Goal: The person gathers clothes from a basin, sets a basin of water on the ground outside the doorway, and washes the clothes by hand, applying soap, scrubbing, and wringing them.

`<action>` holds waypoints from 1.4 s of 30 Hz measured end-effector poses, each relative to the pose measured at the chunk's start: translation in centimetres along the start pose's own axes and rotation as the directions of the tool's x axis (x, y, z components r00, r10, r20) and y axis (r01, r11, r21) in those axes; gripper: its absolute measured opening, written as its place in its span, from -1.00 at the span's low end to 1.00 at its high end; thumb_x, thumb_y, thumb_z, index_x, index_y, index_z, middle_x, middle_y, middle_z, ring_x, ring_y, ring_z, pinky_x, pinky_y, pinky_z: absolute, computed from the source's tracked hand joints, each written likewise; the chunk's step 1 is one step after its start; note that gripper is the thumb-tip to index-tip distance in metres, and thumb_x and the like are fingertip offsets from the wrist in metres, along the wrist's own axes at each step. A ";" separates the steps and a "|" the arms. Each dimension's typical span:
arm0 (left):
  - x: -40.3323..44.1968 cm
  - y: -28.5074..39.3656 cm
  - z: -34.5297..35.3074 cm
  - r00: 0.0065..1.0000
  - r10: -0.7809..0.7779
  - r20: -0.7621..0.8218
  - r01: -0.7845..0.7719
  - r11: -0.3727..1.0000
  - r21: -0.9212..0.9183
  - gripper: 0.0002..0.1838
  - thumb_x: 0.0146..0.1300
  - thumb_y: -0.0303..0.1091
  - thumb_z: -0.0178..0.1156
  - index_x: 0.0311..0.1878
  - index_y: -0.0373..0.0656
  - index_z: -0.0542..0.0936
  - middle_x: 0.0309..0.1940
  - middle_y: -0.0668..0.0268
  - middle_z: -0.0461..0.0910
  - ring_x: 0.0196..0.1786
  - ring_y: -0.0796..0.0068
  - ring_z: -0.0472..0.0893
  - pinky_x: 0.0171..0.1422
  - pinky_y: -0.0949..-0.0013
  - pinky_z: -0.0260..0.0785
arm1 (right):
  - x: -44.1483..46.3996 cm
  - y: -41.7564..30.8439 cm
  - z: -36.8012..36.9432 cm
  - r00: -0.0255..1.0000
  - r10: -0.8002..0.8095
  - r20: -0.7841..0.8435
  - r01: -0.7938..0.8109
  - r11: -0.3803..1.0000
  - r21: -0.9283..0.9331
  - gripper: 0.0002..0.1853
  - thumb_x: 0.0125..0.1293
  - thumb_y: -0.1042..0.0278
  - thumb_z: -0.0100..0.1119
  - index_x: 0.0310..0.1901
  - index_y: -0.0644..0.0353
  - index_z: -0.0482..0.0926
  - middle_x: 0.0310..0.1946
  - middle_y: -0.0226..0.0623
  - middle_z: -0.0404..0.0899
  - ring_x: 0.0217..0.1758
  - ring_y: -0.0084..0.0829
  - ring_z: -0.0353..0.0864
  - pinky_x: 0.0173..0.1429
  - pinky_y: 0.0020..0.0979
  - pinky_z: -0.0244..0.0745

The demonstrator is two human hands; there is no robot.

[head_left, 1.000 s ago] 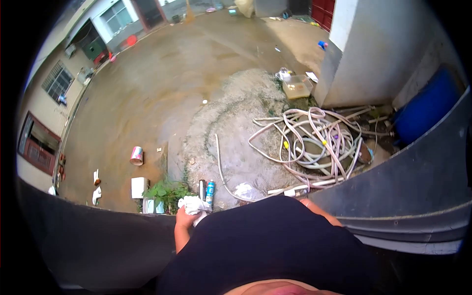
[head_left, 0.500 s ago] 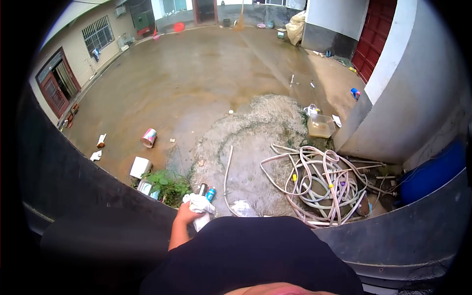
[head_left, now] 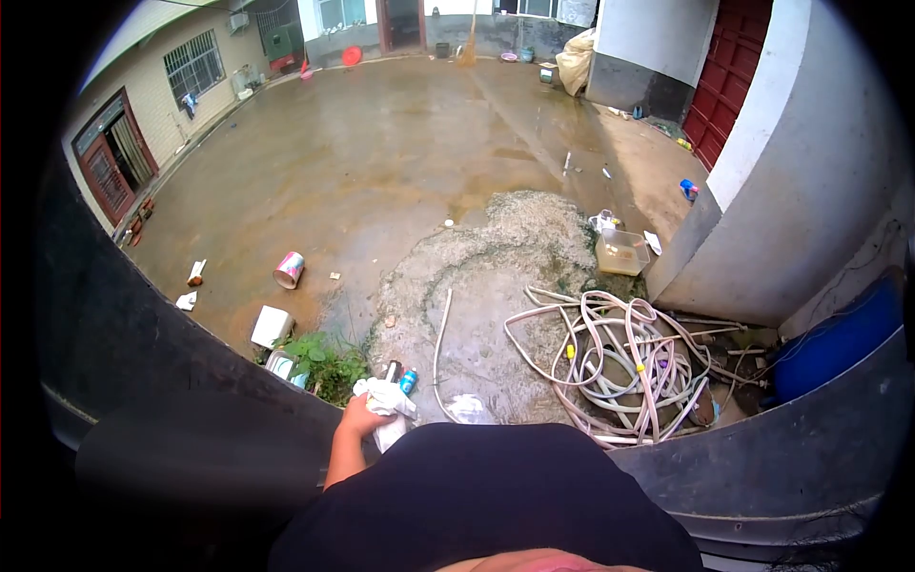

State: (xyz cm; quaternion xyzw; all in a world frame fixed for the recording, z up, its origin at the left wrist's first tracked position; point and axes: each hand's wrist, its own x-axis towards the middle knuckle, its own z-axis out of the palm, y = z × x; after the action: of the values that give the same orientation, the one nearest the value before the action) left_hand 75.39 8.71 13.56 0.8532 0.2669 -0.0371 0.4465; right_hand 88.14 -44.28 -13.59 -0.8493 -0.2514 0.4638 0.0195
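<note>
My left hand [head_left: 359, 419] is closed on a crumpled white cloth [head_left: 383, 396], next to the inner edge of the dark curved wall. Some of the cloth hangs out past my fingers, and my torso hides part of its lower end. Beyond the cloth, a blue can [head_left: 409, 381] and a dark cylindrical container [head_left: 394, 371] show side by side. Green leafy plants [head_left: 326, 367] grow just left of them. My right hand is out of the picture.
The dark curved wall [head_left: 181, 334] runs around me. A tangled heap of hoses [head_left: 620, 362] lies ahead to the right, near a blue barrel [head_left: 839, 338]. A clear plastic tub [head_left: 621, 252], a tipped paper bucket [head_left: 289, 271] and a white container [head_left: 273, 326] lie on the wet courtyard.
The view has shifted very slightly. My left hand keeps its hold on the white cloth at nearly the same spot.
</note>
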 end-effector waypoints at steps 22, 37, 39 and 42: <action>1.6 -2.9 0.8 0.999 0.030 0.030 -0.030 0.999 -0.016 -0.33 -0.42 -0.15 0.49 -0.10 -0.16 0.56 -0.22 0.23 0.62 -0.17 0.35 0.60 -0.02 0.34 0.41 | 0.0 -0.4 0.2 1.000 -0.005 -0.019 0.006 1.000 0.017 -0.58 0.09 -0.04 -0.03 -0.16 0.02 0.61 -0.11 -0.25 0.57 -0.03 -0.31 0.55 -0.02 -0.35 0.41; 1.0 -1.6 1.0 0.998 0.038 0.049 -0.036 0.999 -0.033 -0.33 -0.41 -0.13 0.49 -0.11 -0.16 0.56 -0.23 0.24 0.62 -0.16 0.37 0.60 -0.03 0.35 0.42 | 0.0 -0.2 0.5 1.000 -0.011 -0.023 0.012 1.000 0.026 -0.57 0.09 -0.06 -0.04 -0.15 0.02 0.61 -0.10 -0.24 0.56 -0.02 -0.31 0.54 0.00 -0.35 0.40; 0.9 -1.8 1.0 0.998 0.044 0.047 -0.043 0.999 -0.031 -0.33 -0.41 -0.12 0.49 -0.11 -0.16 0.56 -0.23 0.24 0.62 -0.16 0.37 0.60 -0.04 0.35 0.42 | -0.1 -0.3 0.5 1.000 -0.011 -0.023 0.011 1.000 0.025 -0.57 0.09 -0.06 -0.04 -0.15 0.03 0.61 -0.10 -0.24 0.56 -0.01 -0.31 0.54 0.00 -0.35 0.40; 1.1 -2.5 1.1 0.998 0.052 0.040 -0.051 0.998 -0.028 -0.34 -0.40 -0.12 0.49 -0.11 -0.16 0.56 -0.23 0.24 0.62 -0.17 0.37 0.60 -0.04 0.35 0.42 | -0.1 -0.3 0.4 1.000 -0.014 -0.024 0.015 1.000 0.027 -0.56 0.09 -0.07 -0.04 -0.15 0.03 0.61 -0.09 -0.24 0.56 -0.01 -0.31 0.54 0.00 -0.35 0.40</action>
State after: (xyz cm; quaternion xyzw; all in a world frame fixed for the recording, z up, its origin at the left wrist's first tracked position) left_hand 75.26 9.44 10.67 0.8527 0.2364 -0.0392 0.4643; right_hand 87.65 -44.13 -13.70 -0.8526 -0.2510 0.4568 0.0377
